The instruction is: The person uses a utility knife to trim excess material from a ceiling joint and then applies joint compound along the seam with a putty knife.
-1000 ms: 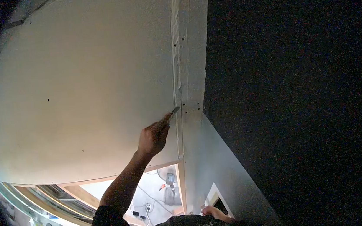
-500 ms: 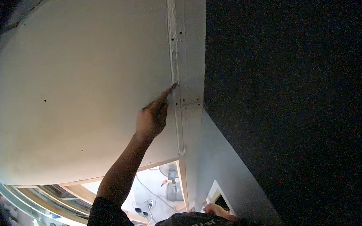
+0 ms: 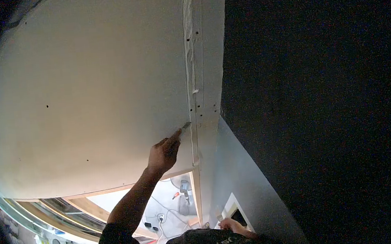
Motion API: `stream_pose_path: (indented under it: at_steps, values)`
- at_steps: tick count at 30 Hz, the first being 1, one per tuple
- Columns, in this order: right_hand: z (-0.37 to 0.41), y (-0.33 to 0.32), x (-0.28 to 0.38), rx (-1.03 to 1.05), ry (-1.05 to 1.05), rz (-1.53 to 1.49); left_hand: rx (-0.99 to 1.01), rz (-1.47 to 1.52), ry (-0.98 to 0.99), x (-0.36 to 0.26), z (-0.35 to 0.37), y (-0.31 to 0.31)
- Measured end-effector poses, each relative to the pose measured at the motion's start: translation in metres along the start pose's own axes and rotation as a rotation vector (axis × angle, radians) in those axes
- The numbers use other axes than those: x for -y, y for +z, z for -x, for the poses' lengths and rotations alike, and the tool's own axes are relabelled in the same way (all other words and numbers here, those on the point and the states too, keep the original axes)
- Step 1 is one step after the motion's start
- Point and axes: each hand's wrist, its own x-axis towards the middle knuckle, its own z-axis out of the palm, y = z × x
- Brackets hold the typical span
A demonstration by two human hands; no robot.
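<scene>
My left hand is closed around a putty knife, whose blade meets the left edge of a seam. The seam runs lengthwise along a large pale board; rough white filler covers its upper stretch. A small white lump sits on the seam above the blade. Dark screw holes dot both sides of it. Low in view, close to my shirt, my right hand has its fingers curled; a pale strip shows by the fingertips, too small to name.
A dark surface fills the right side, bordering a grey-blue wall with a white-framed opening. Beyond the board's lower edge lie a power tool, cables and a plug. Wooden framing curves at lower left.
My left hand and the putty knife have moved down along the seam. A white lump now shows near where the blade was. My right hand stays in about the same place.
</scene>
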Motion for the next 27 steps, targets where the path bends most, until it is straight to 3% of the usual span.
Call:
stream_pose_path:
  at_steps: [1, 3, 6, 11, 12, 14, 16, 21, 25, 27]
  values:
    - [-0.003, -0.008, -0.025, 0.001, -0.002, 0.005, 0.01, 0.028, -0.031, -0.002, 0.002, -0.003]
    - [-0.004, -0.023, -0.099, -0.008, 0.267, -0.019, -0.048, 0.052, 0.003, -0.007, -0.012, -0.017]
    - [-0.001, -0.014, -0.047, 0.001, 0.142, 0.073, -0.139, 0.091, 0.077, -0.011, -0.044, -0.034]
    - [0.007, 0.012, 0.034, -0.026, 0.108, 0.224, -0.204, 0.038, 0.16, -0.013, -0.08, -0.037]
    - [0.007, 0.016, 0.04, -0.052, 0.121, 0.131, -0.203, 0.031, 0.167, -0.012, -0.081, -0.036]
    - [0.008, 0.015, 0.042, -0.038, 0.139, 0.113, -0.2, 0.023, 0.175, -0.013, -0.082, -0.034]
    - [0.01, 0.015, 0.038, -0.018, 0.162, 0.09, -0.104, -0.05, 0.046, -0.014, -0.077, -0.031]
    - [0.007, -0.007, -0.023, 0.034, 0.119, -0.011, -0.094, 0.001, 0.082, -0.019, -0.074, -0.032]
    - [0.013, -0.004, 0.0, 0.031, 0.031, 0.211, -0.06, -0.041, 0.049, -0.03, -0.068, -0.035]
    - [0.011, -0.003, -0.007, -0.029, 0.057, 0.097, -0.05, -0.027, 0.03, -0.03, -0.062, -0.031]
